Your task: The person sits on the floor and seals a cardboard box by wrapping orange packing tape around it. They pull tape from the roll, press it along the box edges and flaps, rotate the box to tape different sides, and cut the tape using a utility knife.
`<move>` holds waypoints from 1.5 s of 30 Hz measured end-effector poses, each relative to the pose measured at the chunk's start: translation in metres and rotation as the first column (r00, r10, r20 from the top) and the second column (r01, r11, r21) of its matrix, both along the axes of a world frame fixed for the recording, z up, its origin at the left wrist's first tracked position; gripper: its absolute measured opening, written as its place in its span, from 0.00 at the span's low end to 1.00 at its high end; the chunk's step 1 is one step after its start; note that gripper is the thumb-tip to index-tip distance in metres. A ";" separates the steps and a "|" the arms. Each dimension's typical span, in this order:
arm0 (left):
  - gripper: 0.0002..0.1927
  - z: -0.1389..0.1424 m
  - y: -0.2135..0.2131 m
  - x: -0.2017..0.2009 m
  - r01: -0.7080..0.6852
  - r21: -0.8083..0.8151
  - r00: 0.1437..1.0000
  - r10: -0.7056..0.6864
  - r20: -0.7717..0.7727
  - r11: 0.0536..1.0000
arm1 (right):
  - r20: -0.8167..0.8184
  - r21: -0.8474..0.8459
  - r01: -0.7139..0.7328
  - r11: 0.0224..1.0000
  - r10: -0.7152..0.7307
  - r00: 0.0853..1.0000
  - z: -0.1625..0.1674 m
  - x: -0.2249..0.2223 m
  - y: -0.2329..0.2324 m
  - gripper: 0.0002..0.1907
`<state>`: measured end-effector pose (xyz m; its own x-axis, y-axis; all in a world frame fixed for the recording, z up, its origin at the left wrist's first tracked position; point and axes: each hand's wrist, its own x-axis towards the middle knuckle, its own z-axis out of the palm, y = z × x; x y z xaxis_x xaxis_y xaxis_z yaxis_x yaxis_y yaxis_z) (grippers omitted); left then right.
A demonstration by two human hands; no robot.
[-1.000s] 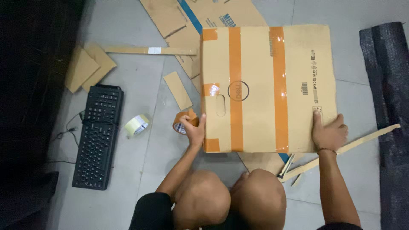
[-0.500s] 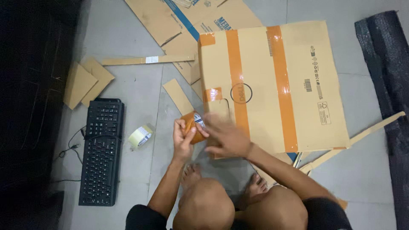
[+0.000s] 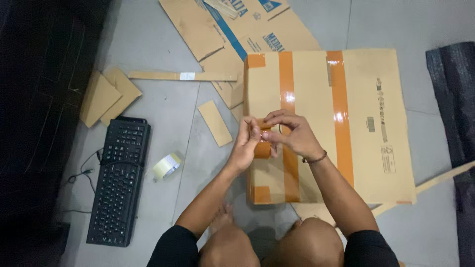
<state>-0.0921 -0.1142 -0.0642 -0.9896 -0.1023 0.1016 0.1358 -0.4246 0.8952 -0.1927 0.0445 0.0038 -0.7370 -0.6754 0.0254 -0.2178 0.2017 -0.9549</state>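
A large cardboard box (image 3: pixel 376 123) lies flat on the grey floor, with two orange tape strips running down its top. Over its left part, my left hand (image 3: pixel 247 143) grips a roll of orange tape (image 3: pixel 262 148). My right hand (image 3: pixel 289 131) meets it from the right, with fingertips pinching at the roll's edge. A thin band sits on my right wrist. My knees show at the bottom of the view.
A black keyboard (image 3: pixel 118 180) lies on the floor at the left, with a roll of clear tape (image 3: pixel 166 165) beside it. Cardboard scraps (image 3: pixel 215 122) and flattened sheets (image 3: pixel 232 29) lie beyond. A dark mat (image 3: pixel 452 99) is at the right and a wooden strip (image 3: pixel 443 177) pokes out from under the box.
My left hand picked the orange tape roll up from the floor beside the box. My right hand left the box's right edge and joined it over the box's left part.
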 end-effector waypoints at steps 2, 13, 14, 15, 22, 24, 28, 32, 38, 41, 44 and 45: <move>0.25 0.026 -0.002 -0.005 0.044 0.048 0.999 -0.045 0.012 0.998 | 0.044 0.029 0.060 0.998 -0.061 0.997 -0.010 -0.021 -0.011 0.11; 0.32 0.040 0.016 0.036 0.153 0.083 0.953 -0.169 0.252 0.985 | -0.173 0.219 0.234 0.947 -0.198 0.965 -0.087 -0.218 -0.113 0.12; 0.31 0.034 0.016 0.033 0.150 0.090 0.958 -0.167 0.235 0.985 | -0.142 0.242 0.236 0.941 -0.207 0.968 -0.090 -0.222 -0.116 0.12; 0.30 0.029 0.016 0.030 0.147 0.097 0.962 -0.166 0.219 0.984 | -0.109 0.264 0.238 0.935 -0.216 0.970 -0.092 -0.222 -0.119 0.12; 0.25 0.024 0.014 0.024 0.134 0.086 0.972 -0.148 0.180 0.987 | -0.093 0.280 0.251 0.927 -0.234 0.968 -0.087 -0.222 -0.128 0.13; 0.24 0.026 0.013 0.024 0.134 0.089 0.972 -0.148 0.181 0.987 | -0.078 0.281 0.246 0.928 -0.233 0.969 -0.087 -0.223 -0.127 0.13; 0.23 0.030 0.012 0.023 0.141 0.077 0.973 -0.152 0.172 0.987 | -0.111 0.341 0.241 0.909 -0.215 0.970 -0.088 -0.224 -0.126 0.14; 0.22 0.035 0.011 0.025 0.141 0.139 0.969 -0.165 0.183 0.980 | 0.044 0.313 0.245 0.918 -0.272 0.961 -0.086 -0.224 -0.127 0.12; 0.20 0.040 0.010 0.025 0.125 0.115 0.976 -0.142 0.163 0.986 | -0.039 0.317 0.240 0.918 -0.240 0.970 -0.083 -0.221 -0.127 0.13; 0.20 0.037 0.012 0.023 0.121 0.086 0.978 -0.134 0.159 0.989 | -0.071 0.464 0.214 0.860 -0.204 0.976 -0.084 -0.225 -0.131 0.14; 0.19 0.032 0.016 0.023 0.122 0.086 0.977 -0.135 0.162 0.989 | -0.037 0.694 0.088 0.715 -0.087 0.996 -0.085 -0.239 -0.139 0.17; 0.19 0.030 0.018 0.023 0.118 0.103 0.975 -0.135 0.177 0.988 | 0.045 0.753 0.005 0.658 -0.059 0.997 -0.085 -0.246 -0.142 0.18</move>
